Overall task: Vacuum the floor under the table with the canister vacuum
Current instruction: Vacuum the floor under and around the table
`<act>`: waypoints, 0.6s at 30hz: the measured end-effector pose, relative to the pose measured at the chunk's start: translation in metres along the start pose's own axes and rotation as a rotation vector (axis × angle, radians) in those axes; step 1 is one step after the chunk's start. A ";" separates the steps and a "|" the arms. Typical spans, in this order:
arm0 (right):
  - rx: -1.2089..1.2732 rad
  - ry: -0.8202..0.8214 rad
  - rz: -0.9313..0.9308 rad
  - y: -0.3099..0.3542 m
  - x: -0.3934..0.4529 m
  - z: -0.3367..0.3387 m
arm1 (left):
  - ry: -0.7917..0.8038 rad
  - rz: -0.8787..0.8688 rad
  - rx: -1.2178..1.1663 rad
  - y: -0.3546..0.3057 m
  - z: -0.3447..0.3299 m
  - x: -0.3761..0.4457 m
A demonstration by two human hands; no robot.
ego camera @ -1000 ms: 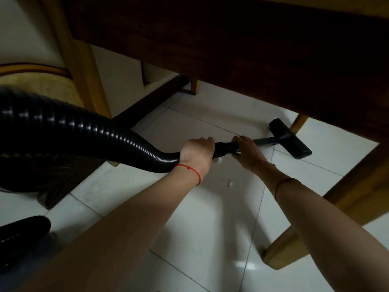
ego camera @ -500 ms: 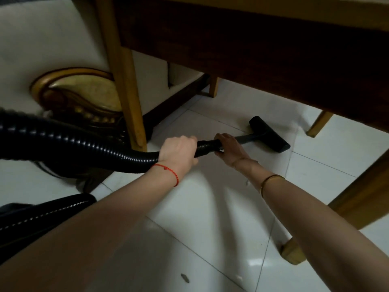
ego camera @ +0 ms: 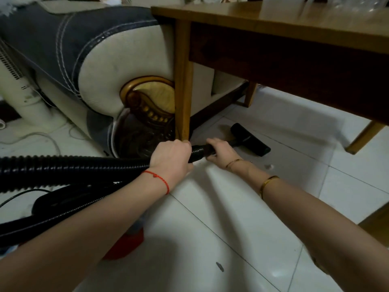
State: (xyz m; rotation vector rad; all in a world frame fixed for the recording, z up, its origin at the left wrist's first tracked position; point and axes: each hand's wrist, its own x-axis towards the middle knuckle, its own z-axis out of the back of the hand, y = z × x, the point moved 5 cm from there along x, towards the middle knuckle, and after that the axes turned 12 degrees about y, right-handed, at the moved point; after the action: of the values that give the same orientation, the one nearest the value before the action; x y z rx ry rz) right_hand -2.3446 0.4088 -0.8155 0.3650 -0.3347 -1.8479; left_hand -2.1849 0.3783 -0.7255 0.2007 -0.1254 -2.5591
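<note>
Beyond both hands (ego camera: 195,157), nozzle (ego camera: 250,140) under table (ego camera: 273,20).

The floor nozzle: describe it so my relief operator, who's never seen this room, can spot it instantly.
Start at the wooden table beside the sofa and look at the white tile floor beneath it. Just past the right hand, lies the floor nozzle: a flat, black, oblong bar, the only dark thing lying on the tiles there.
</note>
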 end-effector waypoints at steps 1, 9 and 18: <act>-0.002 -0.002 0.008 0.008 0.001 -0.001 | 0.000 0.015 -0.005 0.006 0.000 -0.004; -0.068 -0.085 -0.039 0.036 0.007 -0.009 | 0.004 0.092 -0.093 0.013 -0.012 -0.003; -0.170 0.008 -0.155 -0.048 0.025 0.007 | 0.001 0.073 -0.176 -0.037 -0.034 0.069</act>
State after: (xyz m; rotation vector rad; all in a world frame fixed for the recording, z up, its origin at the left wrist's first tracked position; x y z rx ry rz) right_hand -2.3964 0.3994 -0.8302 0.2880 -0.1454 -2.0097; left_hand -2.2565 0.3703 -0.7718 0.1273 0.0916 -2.4807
